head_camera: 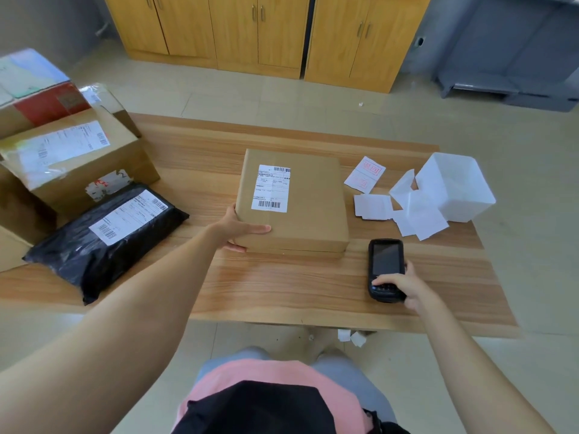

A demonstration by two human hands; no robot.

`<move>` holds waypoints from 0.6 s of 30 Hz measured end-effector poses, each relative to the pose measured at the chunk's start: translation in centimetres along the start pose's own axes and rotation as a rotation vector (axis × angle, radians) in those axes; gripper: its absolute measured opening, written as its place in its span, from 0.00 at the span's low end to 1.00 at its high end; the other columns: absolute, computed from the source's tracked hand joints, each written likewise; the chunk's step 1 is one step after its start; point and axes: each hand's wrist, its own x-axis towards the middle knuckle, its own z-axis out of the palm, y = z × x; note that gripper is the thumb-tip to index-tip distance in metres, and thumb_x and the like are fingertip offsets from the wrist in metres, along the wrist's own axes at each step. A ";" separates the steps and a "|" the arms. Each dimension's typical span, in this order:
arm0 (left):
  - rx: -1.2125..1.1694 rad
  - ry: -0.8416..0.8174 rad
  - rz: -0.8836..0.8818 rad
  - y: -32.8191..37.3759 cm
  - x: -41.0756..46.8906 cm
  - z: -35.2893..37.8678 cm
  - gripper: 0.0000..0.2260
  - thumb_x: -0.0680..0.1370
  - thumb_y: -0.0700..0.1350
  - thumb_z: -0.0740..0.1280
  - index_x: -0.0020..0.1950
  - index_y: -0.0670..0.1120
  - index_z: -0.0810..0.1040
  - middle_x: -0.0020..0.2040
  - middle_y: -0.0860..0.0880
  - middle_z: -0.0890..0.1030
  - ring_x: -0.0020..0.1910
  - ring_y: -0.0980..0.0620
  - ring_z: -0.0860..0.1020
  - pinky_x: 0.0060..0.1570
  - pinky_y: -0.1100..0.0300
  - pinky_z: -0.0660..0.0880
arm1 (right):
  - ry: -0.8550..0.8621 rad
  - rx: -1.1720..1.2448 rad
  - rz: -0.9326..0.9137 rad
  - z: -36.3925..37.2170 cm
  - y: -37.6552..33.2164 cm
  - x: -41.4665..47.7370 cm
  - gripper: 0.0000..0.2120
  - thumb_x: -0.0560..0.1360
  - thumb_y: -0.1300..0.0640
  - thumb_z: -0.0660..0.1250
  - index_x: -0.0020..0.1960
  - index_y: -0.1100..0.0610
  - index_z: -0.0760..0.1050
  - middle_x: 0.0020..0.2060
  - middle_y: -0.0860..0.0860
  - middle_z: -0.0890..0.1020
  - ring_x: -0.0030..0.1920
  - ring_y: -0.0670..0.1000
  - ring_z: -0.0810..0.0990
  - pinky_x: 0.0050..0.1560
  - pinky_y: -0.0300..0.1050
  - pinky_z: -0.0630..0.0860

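Head camera shows the cardboard box (310, 208) flat on the table (282, 292), label (272, 187) up, likely so it can be scanned. The left hand (241, 230) grasps the box's near left corner, steadying it; the right hand (404, 286) clasps a scanner (386, 264) lying just right of the box's near edge.

You get a bright, even picture: soft, diffuse light fills the room, with no hard beam from any side. Shadows are faint; only a thin dark line sits under the brown parcel (313, 214) on the bench (282, 296). Clear tape on the carton (75, 164) at far left throws white glare, the black bag (72, 255) shows a dull sheen, and the scanner (386, 264) screen mirrors pale light. The white tub (457, 189) is close to washed out. The wide lens bows the bench edges, leans the cabinets (260, 32) and stretches your forearms near the bottom corners. Label print is too soft to read.
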 end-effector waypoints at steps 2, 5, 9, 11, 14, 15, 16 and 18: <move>0.003 0.003 -0.006 0.0 0.0 0.2 0.43 0.64 0.49 0.80 0.71 0.56 0.58 0.62 0.54 0.70 0.60 0.50 0.74 0.45 0.51 0.82 | -0.016 -0.009 -0.022 -0.1 0.5 0.7 0.52 0.64 0.75 0.73 0.77 0.51 0.50 0.64 0.58 0.73 0.60 0.59 0.73 0.59 0.54 0.72; 0.003 0.007 -0.007 0.1 -0.1 0.4 0.43 0.64 0.48 0.80 0.71 0.55 0.58 0.60 0.54 0.70 0.61 0.50 0.74 0.44 0.52 0.81 | -0.029 -0.048 -0.069 -0.3 1.4 1.2 0.52 0.64 0.74 0.74 0.77 0.51 0.49 0.66 0.57 0.70 0.61 0.57 0.70 0.60 0.50 0.69; 0.003 0.001 -0.012 0.2 -0.1 0.6 0.44 0.64 0.48 0.80 0.72 0.55 0.58 0.60 0.53 0.70 0.61 0.49 0.74 0.44 0.51 0.81 | -0.015 -0.124 -0.144 -0.7 2.6 1.7 0.52 0.63 0.73 0.76 0.76 0.53 0.51 0.66 0.56 0.69 0.63 0.57 0.70 0.61 0.51 0.70; 0.005 0.001 -0.018 0.3 -0.2 0.6 0.44 0.63 0.48 0.81 0.71 0.55 0.58 0.61 0.53 0.70 0.60 0.48 0.75 0.44 0.51 0.82 | -0.011 -0.152 -0.171 -0.7 2.8 1.9 0.51 0.62 0.73 0.76 0.76 0.54 0.52 0.65 0.56 0.70 0.61 0.56 0.71 0.61 0.51 0.70; 0.001 -0.003 -0.025 0.4 -0.2 0.7 0.43 0.63 0.48 0.81 0.70 0.56 0.59 0.61 0.52 0.71 0.60 0.48 0.75 0.45 0.49 0.81 | -0.001 -0.207 -0.196 -1.0 2.8 2.1 0.49 0.62 0.73 0.76 0.75 0.57 0.54 0.60 0.55 0.71 0.58 0.54 0.71 0.59 0.49 0.70; -0.003 -0.001 -0.026 0.4 -0.2 0.7 0.43 0.63 0.47 0.81 0.70 0.56 0.59 0.61 0.52 0.71 0.60 0.48 0.75 0.46 0.49 0.81 | 0.003 -0.225 -0.195 -1.1 2.8 2.3 0.48 0.62 0.73 0.77 0.74 0.58 0.55 0.59 0.54 0.71 0.58 0.54 0.70 0.59 0.48 0.69; -0.008 0.003 -0.024 0.3 -0.2 0.8 0.43 0.63 0.47 0.81 0.70 0.55 0.59 0.62 0.52 0.71 0.61 0.48 0.74 0.46 0.48 0.81 | 0.013 -0.255 -0.186 -1.3 2.7 2.4 0.46 0.62 0.72 0.77 0.73 0.58 0.57 0.60 0.54 0.71 0.60 0.54 0.71 0.60 0.49 0.69; -0.016 0.008 -0.022 0.2 -0.2 0.9 0.43 0.63 0.47 0.81 0.70 0.55 0.60 0.63 0.52 0.71 0.61 0.48 0.74 0.46 0.48 0.81 | 0.032 -0.320 -0.160 -1.6 2.7 2.7 0.45 0.60 0.69 0.79 0.71 0.58 0.60 0.63 0.55 0.71 0.63 0.56 0.71 0.64 0.54 0.70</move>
